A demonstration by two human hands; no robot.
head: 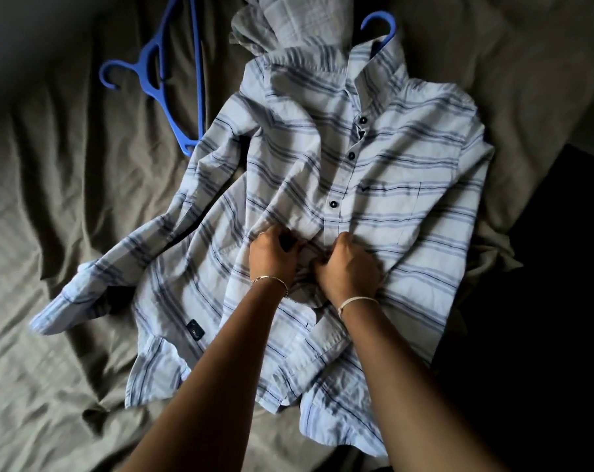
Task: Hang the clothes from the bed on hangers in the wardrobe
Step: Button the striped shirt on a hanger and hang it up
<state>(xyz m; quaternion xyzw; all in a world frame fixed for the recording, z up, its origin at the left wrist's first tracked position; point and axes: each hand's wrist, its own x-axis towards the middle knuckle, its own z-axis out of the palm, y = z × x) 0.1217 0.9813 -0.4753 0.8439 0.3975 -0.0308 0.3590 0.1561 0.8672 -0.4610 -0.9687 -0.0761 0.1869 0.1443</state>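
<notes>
Dimly lit, the rumpled grey bedsheet bears a striped shirt, left hand and right hand pinching its front.

Here's the shirt: thin woven cloth, matt, soft-looking, creased all over. Its buttons are dark and hard, plastic by the look, with a faint sheen. The small dark label on it looks like flat cloth. Underneath, the sheet is matt cloth, rumpled into folds. The loose hanger and the hanger hook at the collar are smooth blue plastic, slightly glossy. Up top, a second garment has a lighter, crinkled weave. The left wrist's chain is fine shiny metal. The right wrist's band is pale and matt, material unclear.
</notes>
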